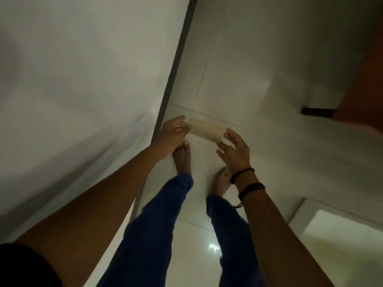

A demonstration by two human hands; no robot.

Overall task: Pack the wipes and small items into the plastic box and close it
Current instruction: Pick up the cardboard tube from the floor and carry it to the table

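Note:
A small beige cylinder, like a cardboard tube or a rolled pack, hangs in the air in front of me above the floor. My left hand pinches its left end with the fingertips. My right hand touches its right end with thumb and forefinger, the other fingers spread. The picture is blurred by motion, so the thing's print cannot be read. No plastic box and no wipes pack is in view.
A white bed sheet fills the left side, edged by a dark bed frame. Pale floor tiles lie below, with my bare feet and blue trousers. An orange-brown piece of furniture stands at the right.

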